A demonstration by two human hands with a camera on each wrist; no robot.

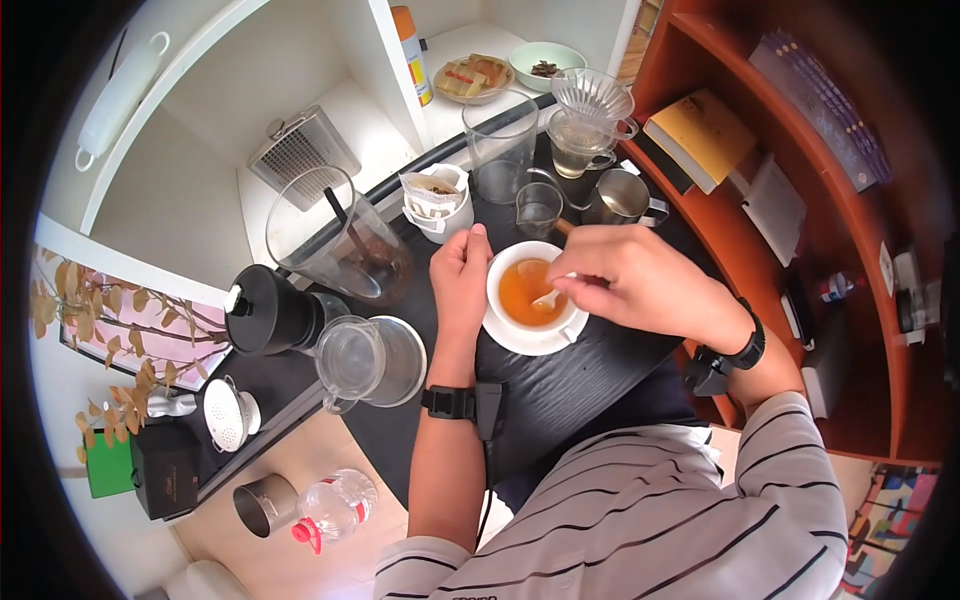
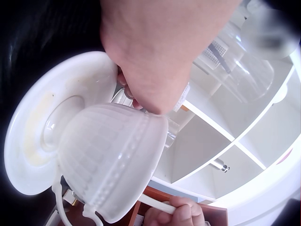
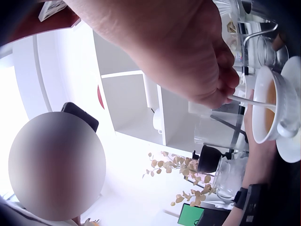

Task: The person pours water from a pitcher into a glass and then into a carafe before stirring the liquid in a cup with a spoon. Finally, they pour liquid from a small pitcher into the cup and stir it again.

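A white cup (image 1: 497, 296) (image 2: 110, 155) (image 3: 283, 101) of amber liquid stands on a white saucer (image 1: 518, 342) (image 2: 21, 141) (image 3: 294, 153). Thumb and fingers of the right hand (image 1: 635, 275) (image 2: 176, 214) (image 3: 188, 61) pinch the handle of a small white spoon (image 1: 545, 301) (image 2: 157, 204) (image 3: 249, 101), its bowl in the liquid. Close against the cup's left side is the left hand (image 1: 461, 280) (image 2: 150, 52), thumb up; its other fingers are partly hidden, and the cup's handle points toward the body.
Behind the cup are a drip-bag mug (image 1: 440, 222), a small glass pitcher (image 1: 540, 208) and a steel cup (image 1: 619, 197). To the left stand a tall glass (image 1: 375, 265), a black grinder (image 1: 268, 312) and a glass server (image 1: 400, 362). Red-brown shelving (image 1: 700, 245) borders the right.
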